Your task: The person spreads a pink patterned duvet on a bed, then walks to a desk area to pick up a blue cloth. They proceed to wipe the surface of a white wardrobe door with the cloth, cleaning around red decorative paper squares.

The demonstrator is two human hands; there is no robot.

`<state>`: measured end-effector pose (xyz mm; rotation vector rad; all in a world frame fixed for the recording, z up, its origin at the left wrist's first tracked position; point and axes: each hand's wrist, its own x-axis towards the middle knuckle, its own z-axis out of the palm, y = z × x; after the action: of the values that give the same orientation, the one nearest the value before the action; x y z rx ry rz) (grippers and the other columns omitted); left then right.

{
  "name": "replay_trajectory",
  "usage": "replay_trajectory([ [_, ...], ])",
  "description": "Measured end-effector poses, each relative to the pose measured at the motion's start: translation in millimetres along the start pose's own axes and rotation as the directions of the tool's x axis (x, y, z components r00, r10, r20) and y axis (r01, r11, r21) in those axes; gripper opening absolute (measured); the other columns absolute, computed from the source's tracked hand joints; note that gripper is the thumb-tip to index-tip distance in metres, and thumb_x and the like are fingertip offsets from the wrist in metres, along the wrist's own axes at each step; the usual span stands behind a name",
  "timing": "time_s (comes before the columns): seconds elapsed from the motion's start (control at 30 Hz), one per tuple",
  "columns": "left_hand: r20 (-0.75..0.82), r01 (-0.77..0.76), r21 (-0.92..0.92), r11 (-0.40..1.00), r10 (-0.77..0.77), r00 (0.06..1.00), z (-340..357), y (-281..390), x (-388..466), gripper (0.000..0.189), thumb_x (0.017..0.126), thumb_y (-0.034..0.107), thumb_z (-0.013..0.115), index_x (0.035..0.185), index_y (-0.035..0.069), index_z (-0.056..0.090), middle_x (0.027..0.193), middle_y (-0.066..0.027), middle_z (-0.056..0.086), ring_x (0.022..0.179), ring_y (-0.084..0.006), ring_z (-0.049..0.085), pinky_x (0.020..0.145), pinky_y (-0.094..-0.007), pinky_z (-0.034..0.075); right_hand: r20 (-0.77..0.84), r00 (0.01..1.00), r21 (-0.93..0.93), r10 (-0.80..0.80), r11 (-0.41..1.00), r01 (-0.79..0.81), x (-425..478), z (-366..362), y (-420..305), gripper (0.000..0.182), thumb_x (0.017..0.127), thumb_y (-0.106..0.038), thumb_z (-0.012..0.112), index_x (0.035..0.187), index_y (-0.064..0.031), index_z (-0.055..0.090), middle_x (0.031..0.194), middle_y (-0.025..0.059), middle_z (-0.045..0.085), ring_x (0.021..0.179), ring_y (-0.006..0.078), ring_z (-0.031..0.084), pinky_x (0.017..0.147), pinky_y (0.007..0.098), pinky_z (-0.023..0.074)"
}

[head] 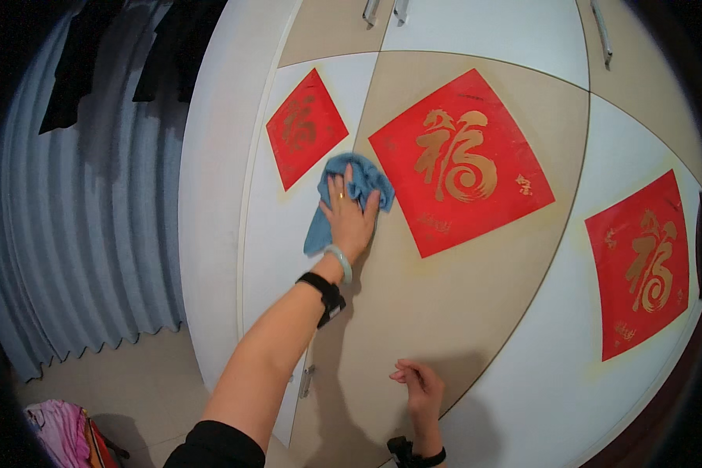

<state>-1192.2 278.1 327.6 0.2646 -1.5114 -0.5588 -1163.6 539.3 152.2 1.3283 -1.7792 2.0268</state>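
Note:
My left hand (pixel 351 219), with a ring, a pale bangle and a black wrist strap, presses a blue cloth (pixel 317 231) flat against the wardrobe doors, its fingers spread. The cloth lies over the seam between a white door (pixel 275 257) and a beige door (pixel 444 310). It sits between a small red paper diamond (pixel 322 143) and a larger red paper diamond with a gold character (pixel 503 146). My right hand (pixel 422 386) is lower down before the beige door, fingers loosely curled, holding nothing visible. A black strap is round its wrist.
Another red paper diamond (pixel 614 263) is on the white door at the right. Metal handles (pixel 602 35) show at the top and one (pixel 308 381) low down. Grey-blue curtains (pixel 117 245) hang at the left, near dark garments (pixel 76 64). Pink fabric (pixel 61 430) lies at the lower left.

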Motion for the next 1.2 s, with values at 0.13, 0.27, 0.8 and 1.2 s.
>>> replay_trajectory([
  [0.13,0.059,0.030,-0.007,1.000,-0.029,0.998,-12,-33,-68,0.071,0.087,0.037,0.049,0.142,0.007,0.016,0.145,-0.0189,0.017,0.135,-0.0374,0.008,0.104,-0.0588,0.002,0.028,1.000,0.045,0.001,0.999,-0.003,11,24,9,0.015,0.089,0.001,0.048,0.096,0.0029,0.061,0.085,0.0099,0.062,0.074,0.0165,0.063,0.068,0.0268,0.0507],
  [0.27,0.138,0.104,0.027,0.994,-0.107,0.985,-20,-72,-132,0.073,0.089,0.041,0.045,0.142,0.004,0.012,0.146,-0.0216,0.011,0.136,-0.0367,0.004,0.105,-0.0572,-0.001,0.063,0.998,0.065,0.032,0.997,-0.036,17,42,16,0.016,0.089,0.001,0.047,0.096,0.0032,0.061,0.087,0.0108,0.062,0.074,0.0165,0.063,0.069,0.0274,0.0508],
  [0.8,-0.025,-0.217,0.030,0.976,0.218,0.976,-6,-24,70,0.071,0.088,0.047,0.046,0.140,0.006,0.022,0.142,-0.0166,0.024,0.134,-0.0373,0.013,0.104,-0.0598,0.006,-0.031,0.997,0.007,0.068,0.998,-0.068,38,47,26,0.016,0.088,0.001,0.046,0.093,0.0041,0.061,0.085,0.0098,0.063,0.072,0.0162,0.063,0.066,0.0271,0.0513],
  [1.2,0.022,-0.478,0.037,0.877,0.478,0.878,19,123,191,0.073,0.084,0.058,0.044,0.140,0.014,0.026,0.141,-0.0161,0.030,0.134,-0.0358,0.017,0.102,-0.0628,0.011,-0.081,0.975,0.010,0.208,0.978,-0.208,39,44,24,0.017,0.088,0.002,0.046,0.097,0.0049,0.060,0.088,0.0118,0.063,0.074,0.0169,0.063,0.068,0.0286,0.0526],
])
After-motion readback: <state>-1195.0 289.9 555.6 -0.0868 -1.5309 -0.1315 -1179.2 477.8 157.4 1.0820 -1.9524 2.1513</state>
